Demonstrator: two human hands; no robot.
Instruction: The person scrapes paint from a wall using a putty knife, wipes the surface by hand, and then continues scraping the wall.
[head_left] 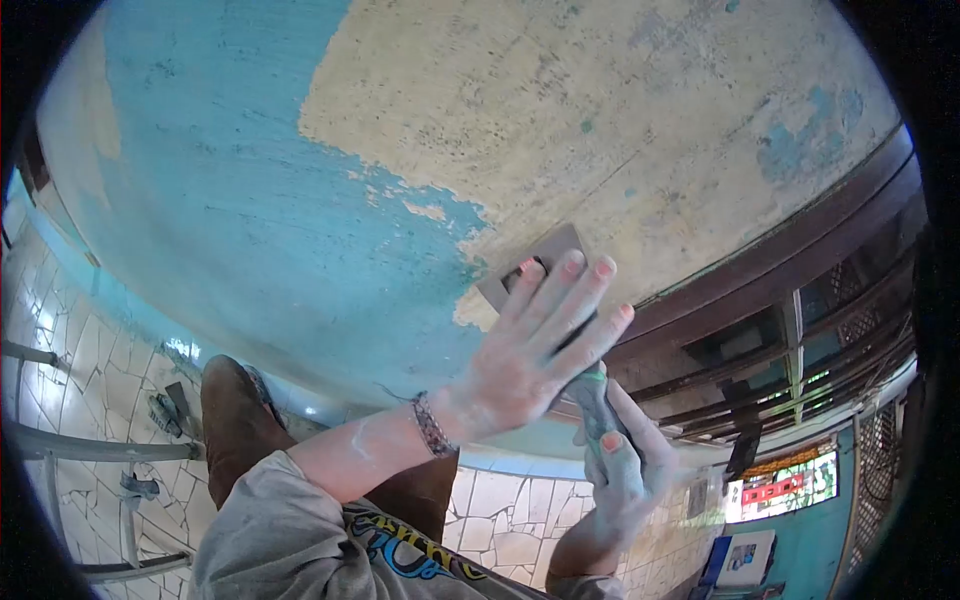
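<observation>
My right hand (625,465), coated in pale dust, is closed around the dark handle of a scraper (567,243). The flat grey blade lies against the wall, where peeling blue paint (300,240) meets a bare cream patch (480,90). My left hand (520,355), also dusty and with a beaded bracelet at the wrist, lies over the tool with its fingers stretched out and apart. It covers the middle of the scraper, and the fingertips reach the blade.
A brown-framed louvred window (770,350) borders the wall on the right. Below is a floor of irregular pale tiles (515,510). Grey metal rails (110,440) stand at the left, near small items on the floor. A white box (745,560) sits at lower right.
</observation>
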